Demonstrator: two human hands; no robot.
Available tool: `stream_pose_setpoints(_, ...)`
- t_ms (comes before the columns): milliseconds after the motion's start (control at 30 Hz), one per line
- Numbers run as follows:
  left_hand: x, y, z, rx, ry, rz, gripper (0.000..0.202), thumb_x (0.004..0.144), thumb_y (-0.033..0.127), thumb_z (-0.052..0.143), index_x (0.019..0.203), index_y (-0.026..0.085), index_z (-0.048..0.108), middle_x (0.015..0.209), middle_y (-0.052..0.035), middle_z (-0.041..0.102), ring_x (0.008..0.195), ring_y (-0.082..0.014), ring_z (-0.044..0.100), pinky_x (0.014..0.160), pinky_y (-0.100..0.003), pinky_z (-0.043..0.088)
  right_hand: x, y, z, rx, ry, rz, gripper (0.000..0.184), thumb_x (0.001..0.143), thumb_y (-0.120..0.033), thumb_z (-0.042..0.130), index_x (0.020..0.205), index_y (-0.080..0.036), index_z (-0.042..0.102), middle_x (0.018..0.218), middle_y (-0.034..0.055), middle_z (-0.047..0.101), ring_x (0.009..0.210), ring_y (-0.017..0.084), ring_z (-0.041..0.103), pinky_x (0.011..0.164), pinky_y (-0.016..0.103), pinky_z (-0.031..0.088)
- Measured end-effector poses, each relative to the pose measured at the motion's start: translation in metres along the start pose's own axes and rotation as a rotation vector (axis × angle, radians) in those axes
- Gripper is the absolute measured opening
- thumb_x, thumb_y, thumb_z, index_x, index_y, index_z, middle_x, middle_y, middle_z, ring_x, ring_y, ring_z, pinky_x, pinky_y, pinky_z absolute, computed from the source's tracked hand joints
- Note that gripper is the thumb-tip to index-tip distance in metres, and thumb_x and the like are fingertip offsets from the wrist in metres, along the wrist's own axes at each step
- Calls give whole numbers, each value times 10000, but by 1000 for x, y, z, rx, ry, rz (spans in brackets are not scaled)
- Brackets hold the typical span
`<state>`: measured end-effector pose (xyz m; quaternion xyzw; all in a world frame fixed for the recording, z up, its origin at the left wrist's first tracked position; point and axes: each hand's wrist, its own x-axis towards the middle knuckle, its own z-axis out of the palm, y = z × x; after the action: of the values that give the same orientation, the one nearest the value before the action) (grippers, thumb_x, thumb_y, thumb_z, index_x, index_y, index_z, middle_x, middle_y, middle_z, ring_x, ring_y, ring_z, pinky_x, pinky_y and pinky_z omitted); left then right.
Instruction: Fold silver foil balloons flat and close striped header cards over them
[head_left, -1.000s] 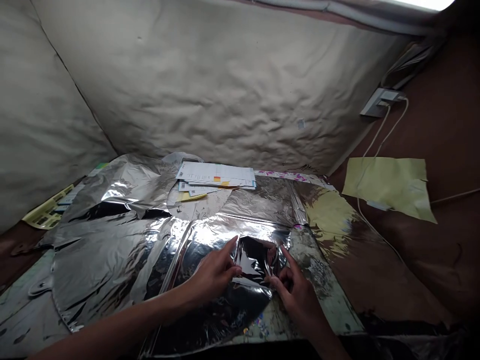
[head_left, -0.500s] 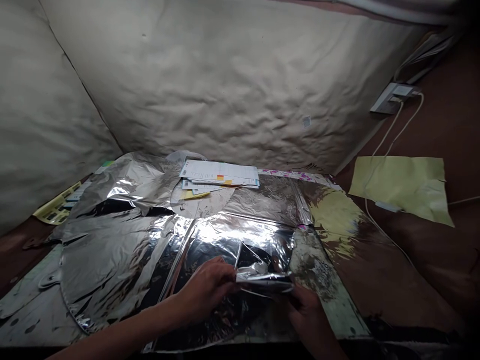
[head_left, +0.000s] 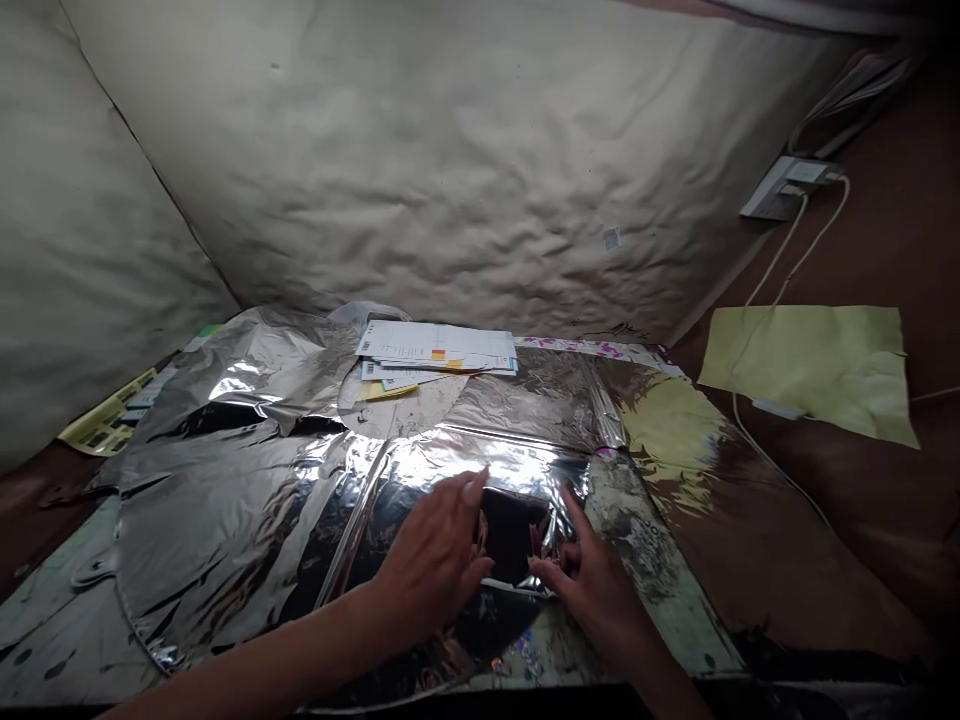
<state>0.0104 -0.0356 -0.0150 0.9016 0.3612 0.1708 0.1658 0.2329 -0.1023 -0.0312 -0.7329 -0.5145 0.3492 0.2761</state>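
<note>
A small folded piece of shiny silver film (head_left: 512, 535) lies flat between my hands, dark in its middle with bright reflections at its edges. My left hand (head_left: 435, 555) rests along its left side, fingers stretched forward and thumb apart. On its right side is my right hand (head_left: 596, 580), the index finger pointing forward and the thumb spread toward the near edge. Neither hand grips the piece. Beneath both hands is a large sheet of silver film (head_left: 225, 500), wrinkled and reflective, spread over the work surface.
Papers (head_left: 442, 345) with yellow and orange marks lie at the back of the table. A padded beige wall (head_left: 450, 180) rises behind. Yellow paper (head_left: 810, 370) and a white power socket (head_left: 791, 188) with cables are at the right. A printed yellow sheet (head_left: 109, 415) lies far left.
The silver piece was held up with its edge folded open between both hands; now it lies flat. Both hands have let go, moved slightly forward and spread their fingers along its sides.
</note>
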Motion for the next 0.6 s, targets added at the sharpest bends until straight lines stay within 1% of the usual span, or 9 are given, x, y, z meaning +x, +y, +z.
stream_pose_setpoints(67, 6, 4, 5, 71, -82, 145, 826, 925, 432, 552, 1564, 214, 77, 1596, -143, 251, 1469, -327, 207, 1174, -498, 181, 0, 1, -1, -31, -18, -24, 897, 808, -352, 626, 1563, -218, 159, 576, -93, 560, 561, 176, 579, 582, 281, 417)
stream_pose_setpoints(100, 9, 5, 9, 91, -137, 179, 830, 924, 503, 538, 1562, 194, 106, 1612, -146, 207, 1484, -332, 158, 1184, -500, 156, 0, 2, -2, -72, -11, -34, 874, 814, -356, 626, 1558, -224, 189, 588, -83, 572, 561, 183, 587, 584, 291, 433)
stream_pose_setpoints(167, 11, 4, 19, 119, -203, 172, 872, 915, 610, 491, 1560, 154, 123, 1617, -171, 161, 1491, -347, 110, 1184, -519, 142, 0, 3, -4, -196, 69, -99, 757, 837, -365, 619, 1519, -241, 317, 687, -28, 642, 638, 212, 632, 635, 331, 484)
stream_pose_setpoints(233, 10, 0, 27, 135, -225, 141, 887, 914, 634, 466, 1562, 139, 117, 1618, -184, 123, 1491, -363, 78, 1180, -550, 124, -1, 2, -4, -326, 207, -273, 584, 884, -361, 583, 1441, -244, 454, 955, 67, 710, 886, 263, 669, 797, 398, 522)
stream_pose_setpoints(300, 8, -3, 31, 145, -228, 125, 869, 928, 615, 451, 1567, 143, 98, 1624, -175, 83, 1491, -372, 38, 1179, -576, 88, 1, 1, 0, -431, 258, -502, 520, 931, -366, 533, 1425, -215, 477, 1316, 133, 611, 1228, 310, 547, 1009, 463, 455)
stream_pose_setpoints(367, 7, -3, 31, 149, -231, 114, 862, 935, 610, 431, 1570, 149, 74, 1627, -164, 58, 1490, -380, 4, 1176, -593, 66, 4, 2, 9, -531, 179, -658, 580, 959, -389, 495, 1485, -167, 391, 1516, 146, 427, 1408, 317, 363, 1116, 495, 364)
stream_pose_setpoints(400, 7, -3, 31, 149, -238, 110, 870, 932, 617, 429, 1571, 153, 64, 1628, -160, 51, 1489, -382, -8, 1175, -596, 64, 7, 3, 14, -580, 126, -687, 626, 963, -404, 488, 1512, -144, 337, 1556, 149, 360, 1443, 315, 305, 1136, 502, 340)
stream_pose_setpoints(500, 10, -1, 30, 154, -274, 91, 923, 904, 630, 470, 1572, 162, 38, 1630, -151, 35, 1490, -374, -21, 1184, -578, 75, 16, 7, 26, -648, 35, -655, 703, 969, -446, 466, 1544, -106, 245, 1592, 158, 268, 1473, 304, 241, 1162, 502, 307)
stream_pose_setpoints(600, 14, 0, 28, 159, -306, 65, 927, 902, 639, 463, 1571, 166, 31, 1631, -136, -4, 1491, -363, -30, 1195, -551, 73, 20, 6, 24, -563, -27, -599, 710, 967, -493, 449, 1547, -135, 250, 1604, 137, 236, 1484, 294, 206, 1189, 510, 255)
